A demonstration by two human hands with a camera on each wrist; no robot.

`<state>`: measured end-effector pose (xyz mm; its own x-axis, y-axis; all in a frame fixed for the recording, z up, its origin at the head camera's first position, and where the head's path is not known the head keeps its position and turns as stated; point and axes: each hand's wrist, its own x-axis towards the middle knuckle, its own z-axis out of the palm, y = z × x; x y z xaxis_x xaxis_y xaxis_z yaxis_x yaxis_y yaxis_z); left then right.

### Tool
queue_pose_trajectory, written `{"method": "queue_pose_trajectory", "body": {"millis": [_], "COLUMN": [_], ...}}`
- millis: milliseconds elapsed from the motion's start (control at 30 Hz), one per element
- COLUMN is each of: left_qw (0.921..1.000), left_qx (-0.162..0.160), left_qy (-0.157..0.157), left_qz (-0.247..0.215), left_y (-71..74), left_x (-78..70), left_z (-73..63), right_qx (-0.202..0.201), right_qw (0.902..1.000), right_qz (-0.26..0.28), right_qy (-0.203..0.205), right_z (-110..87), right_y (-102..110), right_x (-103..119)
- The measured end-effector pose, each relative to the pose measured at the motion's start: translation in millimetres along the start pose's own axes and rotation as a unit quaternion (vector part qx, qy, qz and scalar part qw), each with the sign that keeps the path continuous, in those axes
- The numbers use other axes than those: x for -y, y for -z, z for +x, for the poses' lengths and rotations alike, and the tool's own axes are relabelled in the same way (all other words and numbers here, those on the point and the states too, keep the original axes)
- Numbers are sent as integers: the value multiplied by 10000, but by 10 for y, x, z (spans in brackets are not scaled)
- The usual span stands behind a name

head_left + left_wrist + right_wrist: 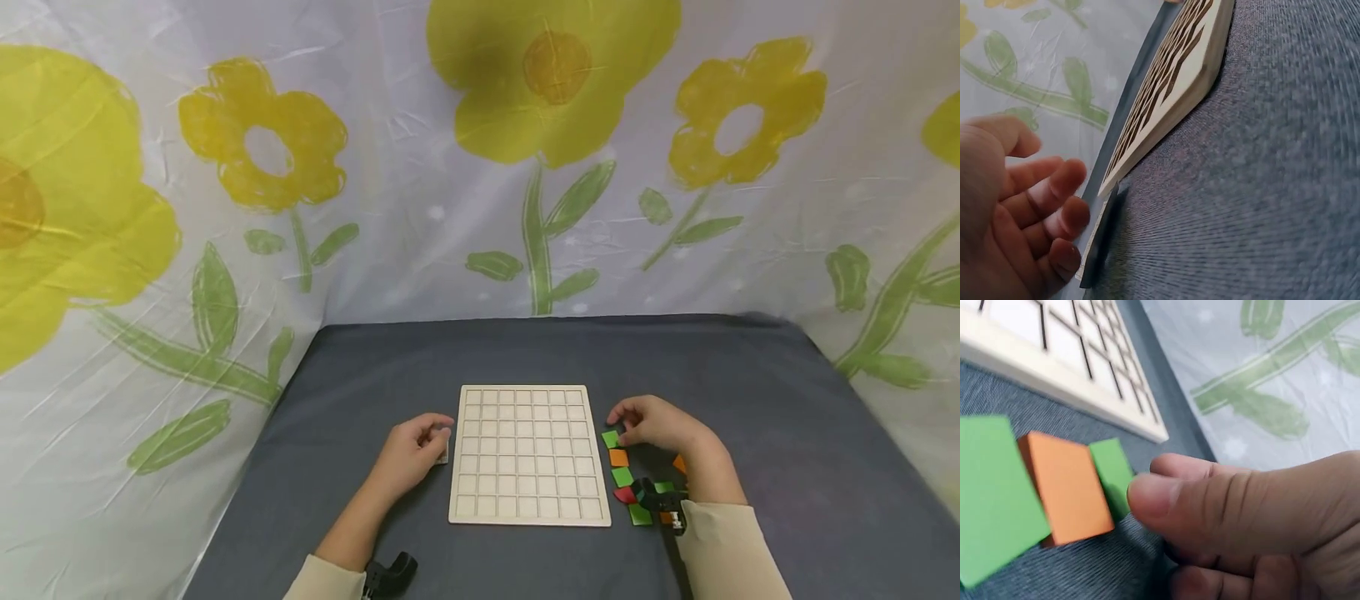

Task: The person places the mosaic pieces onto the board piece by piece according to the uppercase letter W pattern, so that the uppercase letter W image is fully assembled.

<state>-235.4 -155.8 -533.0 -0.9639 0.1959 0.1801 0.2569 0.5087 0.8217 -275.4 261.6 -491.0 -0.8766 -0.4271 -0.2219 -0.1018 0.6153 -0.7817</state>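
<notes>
A square wooden grid board lies flat on the table. To its left, my left hand has loosely bent fingers with nothing between them. The left wrist view shows this hand beside a thin flat piece near the board's edge; the head view shows this piece partly hidden by the fingers. At the board's right, my right hand is over the far end of a row of coloured tiles. Its thumb tip is right at the edge of the farthest green tile, next to an orange tile.
More tiles continue toward me, including a green tile and a red piece. Others lie partly hidden under the right forearm, such as an orange one. A dark cloth covers the table; a flower-printed curtain surrounds it.
</notes>
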Motion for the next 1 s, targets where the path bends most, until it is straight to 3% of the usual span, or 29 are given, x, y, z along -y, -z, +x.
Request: {"method": "queue_pose_trajectory", "body": {"millis": [233,333,700,1000], "left_qw": [9929,9881,9861,9853], "left_qx": [1117,1394,1506,1560], "left_qy": [109,57,111,129], "left_qz": [404,646,698,679], "left_y": [-31,-46,-47,-44], "left_x": [-12,-9,-26,-32], "left_z": [-3,-13,-32,-35], "right_qx": [-130,-171,-226,-217], "right_qw": [9994,9991,9979,9985], "right_qz": [-299,-372,-592,-473], "right_qy": [-77,-101,-102,-181], "right_z": [40,56,93,118], "right_y": [-24,-41,-65,-91], "right_x": [-74,-82,-68,-48]}}
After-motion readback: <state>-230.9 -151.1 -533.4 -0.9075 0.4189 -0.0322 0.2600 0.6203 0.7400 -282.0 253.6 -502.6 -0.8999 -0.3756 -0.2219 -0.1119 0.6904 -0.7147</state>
